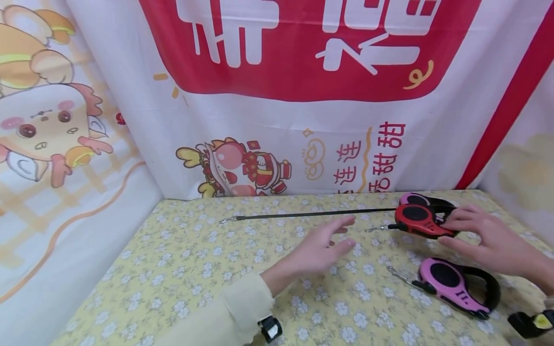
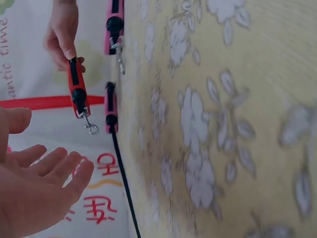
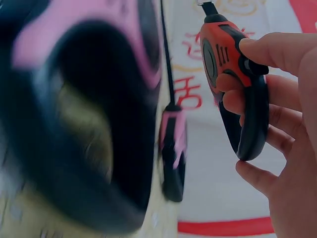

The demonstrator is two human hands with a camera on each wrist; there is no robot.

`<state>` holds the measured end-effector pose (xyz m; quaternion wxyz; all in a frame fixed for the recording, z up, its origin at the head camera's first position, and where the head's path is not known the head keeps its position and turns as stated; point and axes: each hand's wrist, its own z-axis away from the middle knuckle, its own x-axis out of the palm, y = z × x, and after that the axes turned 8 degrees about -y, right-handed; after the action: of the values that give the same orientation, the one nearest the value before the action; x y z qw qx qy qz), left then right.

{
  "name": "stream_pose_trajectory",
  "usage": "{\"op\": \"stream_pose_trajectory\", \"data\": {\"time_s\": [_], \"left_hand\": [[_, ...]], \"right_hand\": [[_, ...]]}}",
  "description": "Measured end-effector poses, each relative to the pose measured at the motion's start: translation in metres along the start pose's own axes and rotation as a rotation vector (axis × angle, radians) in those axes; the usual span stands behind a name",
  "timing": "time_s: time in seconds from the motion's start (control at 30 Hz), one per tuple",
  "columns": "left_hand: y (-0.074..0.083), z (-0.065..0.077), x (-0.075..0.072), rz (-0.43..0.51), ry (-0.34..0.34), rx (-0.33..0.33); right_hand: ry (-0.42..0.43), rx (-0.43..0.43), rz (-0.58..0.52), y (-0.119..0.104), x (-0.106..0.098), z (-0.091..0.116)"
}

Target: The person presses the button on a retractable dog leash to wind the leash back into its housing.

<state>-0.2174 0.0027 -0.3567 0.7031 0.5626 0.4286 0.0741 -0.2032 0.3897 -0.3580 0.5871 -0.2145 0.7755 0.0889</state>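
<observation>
My right hand [image 1: 489,240] grips a red retractable dog leash [image 1: 417,222] by its black handle, thumb along the top. The right wrist view shows fingers passing through the handle loop, and in the left wrist view the red leash [image 2: 77,87] is held off the table, its metal clip hanging free. Behind it lies a pink leash [image 1: 406,198], partly hidden, its black strap [image 1: 311,214] pulled out straight leftward to a metal clip [image 1: 228,219]. Nearer the front lies another pink leash [image 1: 445,276]. My left hand [image 1: 320,247] hovers over the table, fingers loosely spread, holding nothing.
A yellow floral cloth [image 1: 195,269] covers the table. Printed fabric [image 1: 259,115] hangs along the back edge, with more fabric on the left [image 1: 47,216] and right [image 1: 523,163] sides.
</observation>
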Motion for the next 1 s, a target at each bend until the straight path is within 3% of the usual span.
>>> {"op": "stream_pose_trajectory", "data": {"time_s": [0.27, 0.43, 0.63, 0.73, 0.83, 1.0], "left_hand": [[0.004, -0.017, 0.022, -0.051, -0.1, -0.03], [0.006, -0.027, 0.03, -0.067, -0.113, -0.01], [0.011, -0.03, 0.032, -0.065, -0.096, -0.035], [0.011, -0.023, 0.022, -0.062, -0.037, -0.068], [0.003, -0.014, 0.003, -0.048, 0.04, -0.11], [-0.027, 0.003, -0.04, -0.035, 0.17, -0.188]], "right_hand": [[-0.186, 0.094, 0.031, 0.031, 0.012, 0.013], [-0.304, 0.144, 0.001, 0.051, 0.019, 0.019], [-0.341, 0.18, -0.033, 0.068, 0.021, 0.019], [-0.307, 0.221, -0.076, 0.07, 0.013, 0.015], [-0.265, 0.304, -0.214, 0.069, 0.004, 0.007], [-0.36, 0.483, -0.461, 0.066, -0.003, -0.013]]}}
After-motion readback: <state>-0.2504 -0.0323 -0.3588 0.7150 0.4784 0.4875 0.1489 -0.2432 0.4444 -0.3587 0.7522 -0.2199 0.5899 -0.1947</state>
